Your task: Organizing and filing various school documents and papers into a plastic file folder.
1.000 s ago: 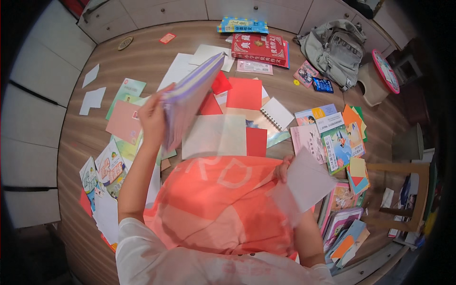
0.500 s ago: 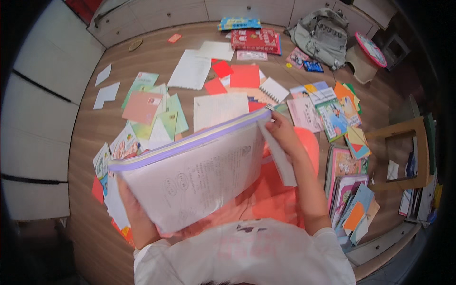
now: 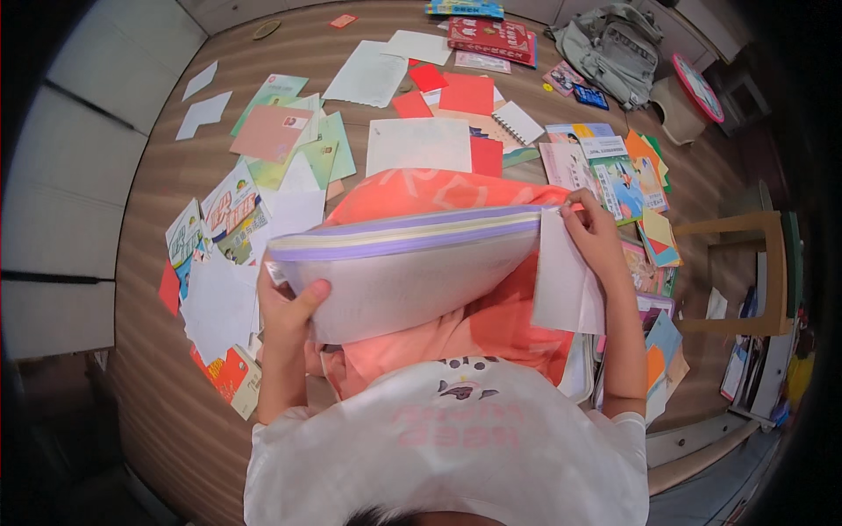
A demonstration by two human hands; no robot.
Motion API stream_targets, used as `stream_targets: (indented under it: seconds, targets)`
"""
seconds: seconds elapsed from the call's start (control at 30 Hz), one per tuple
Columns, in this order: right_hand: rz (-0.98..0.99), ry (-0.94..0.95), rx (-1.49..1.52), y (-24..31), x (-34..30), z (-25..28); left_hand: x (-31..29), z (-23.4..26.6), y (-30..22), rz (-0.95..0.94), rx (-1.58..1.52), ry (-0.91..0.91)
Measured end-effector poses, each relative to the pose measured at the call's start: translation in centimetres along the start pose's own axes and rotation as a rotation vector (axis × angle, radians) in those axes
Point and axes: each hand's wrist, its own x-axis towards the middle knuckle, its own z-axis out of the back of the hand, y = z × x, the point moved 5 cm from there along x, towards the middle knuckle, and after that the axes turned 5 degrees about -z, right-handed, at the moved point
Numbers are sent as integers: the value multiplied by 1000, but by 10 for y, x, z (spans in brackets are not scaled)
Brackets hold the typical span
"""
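Over a wooden floor [image 3: 175, 175] strewn with books and paper, a translucent zip folder with a purple edge [image 3: 403, 272] lies across the person's lap, gripped at its left corner by the left hand [image 3: 285, 307], while the right hand [image 3: 592, 237] pinches a white sheet [image 3: 561, 285] at its right end.

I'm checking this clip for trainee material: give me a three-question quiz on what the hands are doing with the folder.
1. True or false: the left hand grips the lower left corner of the translucent purple-edged folder.
2. What does the right hand hold at the folder's right end? A) a red booklet B) a white sheet C) a pen
3. What lies on the wooden floor at the top right, near the red books?

Key
1. True.
2. B, the white sheet.
3. A grey backpack.
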Motion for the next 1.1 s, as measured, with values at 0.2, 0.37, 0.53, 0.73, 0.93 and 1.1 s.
stream_targets:
  seconds: [0.2, 0.37, 0.53, 0.73, 0.93, 1.1]
  targets:
    - [26, 2, -302, 17, -19, 27, -33, -46, -16, -165, -41, 244]
    - [134, -97, -446, 1, -29, 31, -63, -78, -23, -522, 24, 577]
    - [55, -227, -237, -12, -48, 25, -69, -95, -30, -136, 50, 971]
    - [-49, -278, 170, -51, -67, 33, -83, -103, -23, -281, 195, 1121]
    - [-175, -238, 198, -38, -85, 24, -79, -106, -22, -235, 185, 1217]
    - [-339, -271, 104, -62, -88, 29, -74, -104, -15, -214, 115, 1395]
